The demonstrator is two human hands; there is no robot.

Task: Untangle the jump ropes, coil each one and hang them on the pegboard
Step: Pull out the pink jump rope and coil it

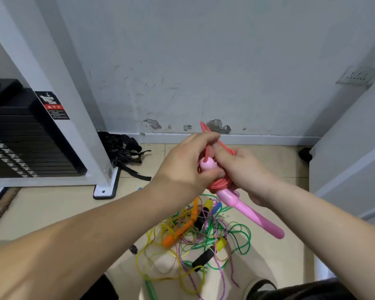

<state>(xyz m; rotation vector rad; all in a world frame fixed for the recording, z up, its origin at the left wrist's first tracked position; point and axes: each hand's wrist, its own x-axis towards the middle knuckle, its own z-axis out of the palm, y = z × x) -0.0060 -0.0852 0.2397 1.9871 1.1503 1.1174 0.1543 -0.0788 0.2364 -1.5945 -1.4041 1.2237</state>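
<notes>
Hard to see: The two hands cover the middle of the pink jump rope (253,213), so how its cord is wound under the fingers cannot be made out. In the rope pile (199,239), it is hard to tell which cord goes with which handle. A green handle (150,287) is cut off at the bottom edge.
Left hand (188,161): Its fingers are curled round the short pink handle end (206,164) and the cord beside it.
Right hand (245,172): Its fingers are curled round the bundle from the other side, touching the left hand.
Pink jump rope: It is held up in the air, above the pile. A coil of red-pink cord (220,184) sits between the hands. One long pink handle sticks out down and to the right. A thin cord loop (205,127) pokes up past the fingers.
Rope pile: It lies on the tiled floor (52,213), with green, yellow and purple cords and orange, yellow and black handles all mixed up.
Around: A black weight stack (20,137) in a white frame (74,105) stands on the left. Black straps (121,148) lie by the wall. A wall socket (355,75) is high on the right. A shoe (258,286) shows at the bottom.
In the way: Both forearms cross in front of the floor and part of the pile.
</notes>
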